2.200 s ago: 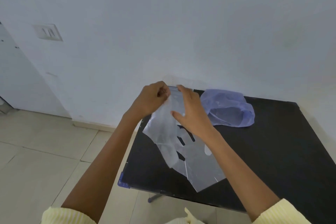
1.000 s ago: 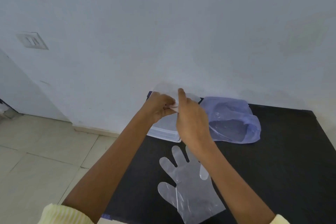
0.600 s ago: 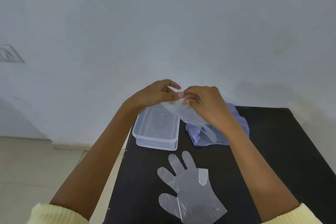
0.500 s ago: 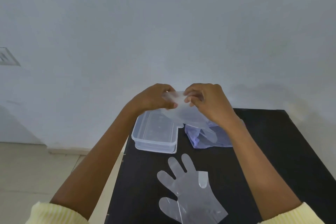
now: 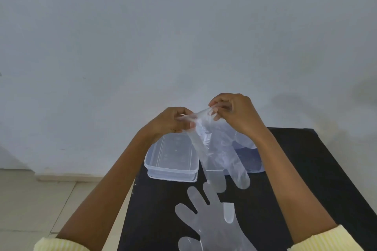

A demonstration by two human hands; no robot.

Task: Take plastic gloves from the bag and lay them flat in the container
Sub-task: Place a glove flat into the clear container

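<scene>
Head view: the left hand (image 5: 171,120) and right hand (image 5: 234,114), close together, both pinch the cuff of a glove (image 5: 212,144) hanging above the surface (image 5: 316,169). A second glove (image 5: 210,222) lies flat nearer the person. The container (image 5: 171,170) sits beyond it, beside the bag (image 5: 253,161).

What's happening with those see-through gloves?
A person's left hand and right hand pinch the cuff of one clear glove, holding it up so it dangles above the black table. A second glove lies flat on the table nearer them. The clear container looks empty, with the bluish bag beside it.
</scene>
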